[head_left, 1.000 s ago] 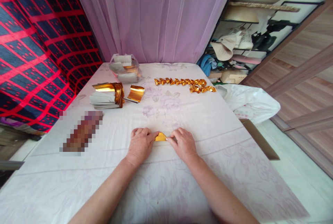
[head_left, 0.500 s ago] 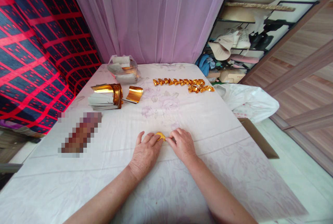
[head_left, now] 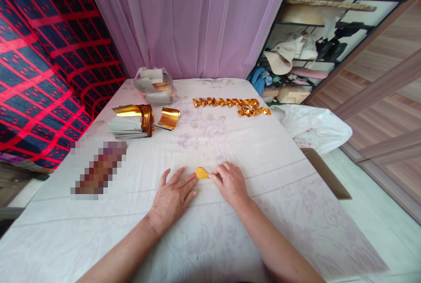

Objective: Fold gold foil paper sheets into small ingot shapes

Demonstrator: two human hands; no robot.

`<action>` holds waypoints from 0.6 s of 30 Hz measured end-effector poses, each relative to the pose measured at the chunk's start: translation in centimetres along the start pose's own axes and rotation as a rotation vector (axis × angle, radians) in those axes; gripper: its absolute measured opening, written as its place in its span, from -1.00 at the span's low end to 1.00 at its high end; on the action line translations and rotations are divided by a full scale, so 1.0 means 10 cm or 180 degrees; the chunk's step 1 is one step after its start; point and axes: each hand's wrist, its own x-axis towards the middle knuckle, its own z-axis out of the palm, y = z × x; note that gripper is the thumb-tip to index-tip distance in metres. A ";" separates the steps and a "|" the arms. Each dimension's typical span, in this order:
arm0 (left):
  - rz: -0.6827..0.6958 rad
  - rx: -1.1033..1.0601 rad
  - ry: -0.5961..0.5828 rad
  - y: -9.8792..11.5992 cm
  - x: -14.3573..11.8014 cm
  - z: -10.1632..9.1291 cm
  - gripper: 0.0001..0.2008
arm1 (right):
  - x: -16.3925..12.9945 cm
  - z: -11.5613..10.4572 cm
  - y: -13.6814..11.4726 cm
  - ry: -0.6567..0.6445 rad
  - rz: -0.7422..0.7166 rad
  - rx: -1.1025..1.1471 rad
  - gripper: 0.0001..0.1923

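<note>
A small folded piece of gold paper [head_left: 201, 173] lies flat on the tablecloth between my hands. My left hand [head_left: 173, 197] rests palm down with fingers stretched and spread, its fingertips touching the paper's left end. At the right corner, my right hand [head_left: 230, 183] pinches the paper between thumb and curled fingers. Farther off stands a stack of gold foil sheets [head_left: 133, 122] with pale backs, and one loose, curved gold sheet [head_left: 169, 118] beside it. Folded gold foil pieces [head_left: 226, 103] form a row at the back right, with a shorter row in front.
A clear plastic bag [head_left: 154, 86] of paper sheets stands at the back left. A blurred-out item [head_left: 100, 169] lies on the left. Off the right edge are a white plastic bag [head_left: 319, 127] and a cardboard piece [head_left: 325, 173]. A purple curtain [head_left: 190, 20] hangs behind the table.
My left hand has slid left and its fingers have spread, uncovering more of the gold paper. My right hand stays at the paper's right corner.
</note>
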 end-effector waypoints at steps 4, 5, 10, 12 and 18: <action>-0.0003 0.0019 -0.0111 -0.04 -0.02 0.00 -0.63 | 0.00 0.00 0.00 0.0011 -0.0001 0.0005 -0.83; 0.0019 0.0031 -0.0130 -0.05 -0.02 0.00 -0.63 | 0.00 0.00 0.00 0.0012 0.0001 0.0004 -0.83; -0.0048 0.0015 -0.0035 -0.10 -0.06 -0.04 -0.64 | 0.00 0.00 0.00 -0.0025 0.0025 -0.0009 -0.82; -0.0075 0.0030 0.0010 -0.12 -0.08 -0.06 -0.65 | -0.01 0.00 0.00 -0.0017 0.0020 0.0002 -0.81; -0.0115 0.0023 0.0077 -0.15 -0.08 -0.11 -0.67 | -0.01 0.02 0.00 0.0073 -0.0001 -0.0014 -0.81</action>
